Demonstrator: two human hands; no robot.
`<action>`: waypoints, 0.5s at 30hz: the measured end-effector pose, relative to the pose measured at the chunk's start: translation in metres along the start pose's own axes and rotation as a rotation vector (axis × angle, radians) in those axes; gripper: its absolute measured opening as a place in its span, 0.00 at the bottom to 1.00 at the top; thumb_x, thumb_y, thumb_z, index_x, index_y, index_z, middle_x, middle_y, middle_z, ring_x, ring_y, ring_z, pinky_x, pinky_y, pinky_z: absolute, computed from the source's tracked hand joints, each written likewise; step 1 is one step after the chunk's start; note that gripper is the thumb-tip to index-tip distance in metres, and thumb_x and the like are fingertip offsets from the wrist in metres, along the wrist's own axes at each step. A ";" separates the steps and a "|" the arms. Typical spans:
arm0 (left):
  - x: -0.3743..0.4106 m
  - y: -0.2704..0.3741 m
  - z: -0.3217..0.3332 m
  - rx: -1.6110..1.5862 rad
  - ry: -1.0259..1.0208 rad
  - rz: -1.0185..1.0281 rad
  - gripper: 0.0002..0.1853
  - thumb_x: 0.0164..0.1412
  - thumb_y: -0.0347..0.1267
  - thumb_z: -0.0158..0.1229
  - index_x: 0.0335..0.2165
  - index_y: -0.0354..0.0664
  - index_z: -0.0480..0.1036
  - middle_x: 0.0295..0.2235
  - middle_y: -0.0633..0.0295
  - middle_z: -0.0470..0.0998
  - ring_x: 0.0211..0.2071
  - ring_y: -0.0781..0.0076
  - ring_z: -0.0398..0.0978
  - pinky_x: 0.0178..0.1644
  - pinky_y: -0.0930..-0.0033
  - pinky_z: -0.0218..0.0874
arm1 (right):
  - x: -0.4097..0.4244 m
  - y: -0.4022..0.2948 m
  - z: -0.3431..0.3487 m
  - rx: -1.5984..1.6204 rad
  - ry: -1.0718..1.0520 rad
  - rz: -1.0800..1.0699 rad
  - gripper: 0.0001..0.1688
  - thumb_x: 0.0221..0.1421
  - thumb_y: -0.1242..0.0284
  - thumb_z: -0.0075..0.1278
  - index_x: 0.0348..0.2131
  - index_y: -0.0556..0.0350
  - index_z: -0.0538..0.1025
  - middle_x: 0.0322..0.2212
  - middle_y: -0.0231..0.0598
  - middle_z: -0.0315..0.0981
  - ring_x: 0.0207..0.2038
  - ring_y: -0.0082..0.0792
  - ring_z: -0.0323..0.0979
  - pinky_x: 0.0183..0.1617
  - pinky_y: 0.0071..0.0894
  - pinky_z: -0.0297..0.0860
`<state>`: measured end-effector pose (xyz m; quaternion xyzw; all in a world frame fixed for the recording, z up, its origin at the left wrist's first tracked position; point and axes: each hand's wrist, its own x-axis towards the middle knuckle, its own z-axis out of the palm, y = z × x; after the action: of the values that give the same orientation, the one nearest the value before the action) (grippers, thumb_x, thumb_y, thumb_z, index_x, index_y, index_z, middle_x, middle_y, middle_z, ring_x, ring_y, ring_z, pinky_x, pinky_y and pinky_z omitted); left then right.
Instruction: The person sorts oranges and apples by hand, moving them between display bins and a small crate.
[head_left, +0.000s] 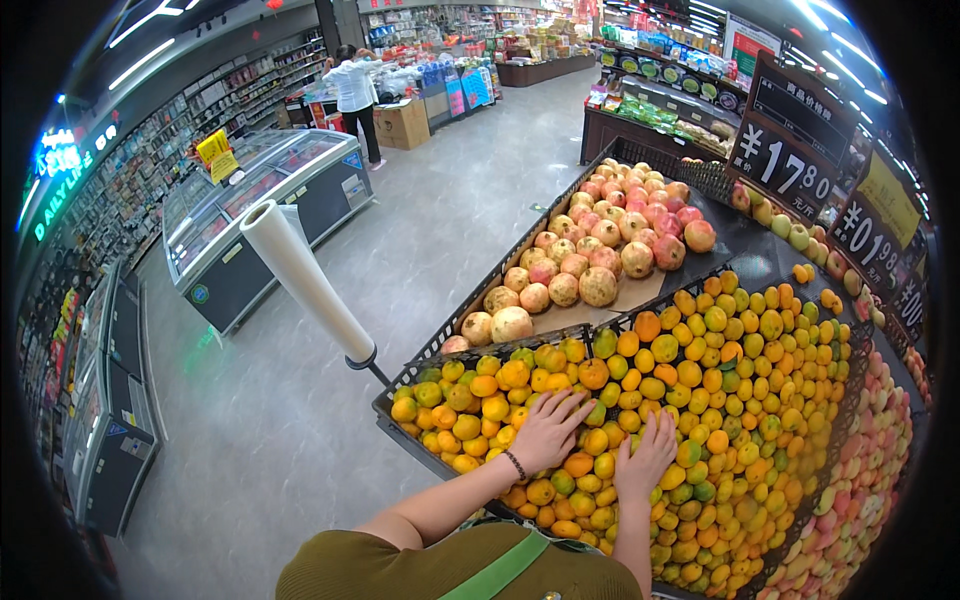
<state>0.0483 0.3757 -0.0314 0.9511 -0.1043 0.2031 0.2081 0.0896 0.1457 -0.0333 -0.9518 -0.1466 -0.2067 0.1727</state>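
Green-and-orange mandarins (709, 420) fill a black slatted display crate (420, 442) in front of me. My left hand (551, 433), with a dark bead bracelet at the wrist, lies palm down over them, fingers spread. Its fingertips reach a greenish mandarin (597, 414) beside a low black divider. To its right, my right hand (646, 456) rests on the pile, fingers pointing away from me and slightly apart. Neither hand has a fruit lifted from the pile. The mandarins beneath both palms are hidden.
Pomegranates (598, 286) lie beyond the mandarins, and pinkish apples (847, 480) at right. A plastic bag roll (307, 281) stands at the crate's left corner. Price boards (787, 135) rise at right. A chest freezer (262, 210) and a person (356, 94) are across the aisle.
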 end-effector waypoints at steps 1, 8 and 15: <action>-0.002 -0.001 -0.001 0.023 0.020 -0.020 0.35 0.68 0.37 0.62 0.72 0.53 0.69 0.71 0.52 0.67 0.74 0.45 0.60 0.77 0.37 0.47 | 0.003 0.001 -0.005 0.025 -0.015 0.027 0.34 0.70 0.69 0.58 0.69 0.57 0.69 0.73 0.52 0.58 0.77 0.57 0.53 0.77 0.62 0.54; 0.009 -0.003 0.009 0.071 0.061 -0.115 0.33 0.71 0.40 0.61 0.71 0.53 0.70 0.73 0.52 0.64 0.76 0.39 0.54 0.77 0.33 0.47 | 0.006 0.009 -0.010 -0.012 -0.125 0.124 0.34 0.75 0.72 0.53 0.74 0.46 0.65 0.77 0.50 0.50 0.76 0.58 0.54 0.76 0.61 0.59; 0.009 -0.013 0.011 -0.042 -0.003 -0.067 0.31 0.71 0.37 0.60 0.70 0.48 0.70 0.72 0.54 0.67 0.78 0.44 0.54 0.78 0.37 0.50 | 0.005 0.005 -0.010 -0.058 -0.123 0.078 0.37 0.74 0.72 0.54 0.75 0.49 0.63 0.78 0.52 0.48 0.77 0.59 0.53 0.75 0.59 0.62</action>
<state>0.0638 0.3811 -0.0415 0.9499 -0.0768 0.1921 0.2343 0.0925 0.1378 -0.0235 -0.9723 -0.1137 -0.1452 0.1435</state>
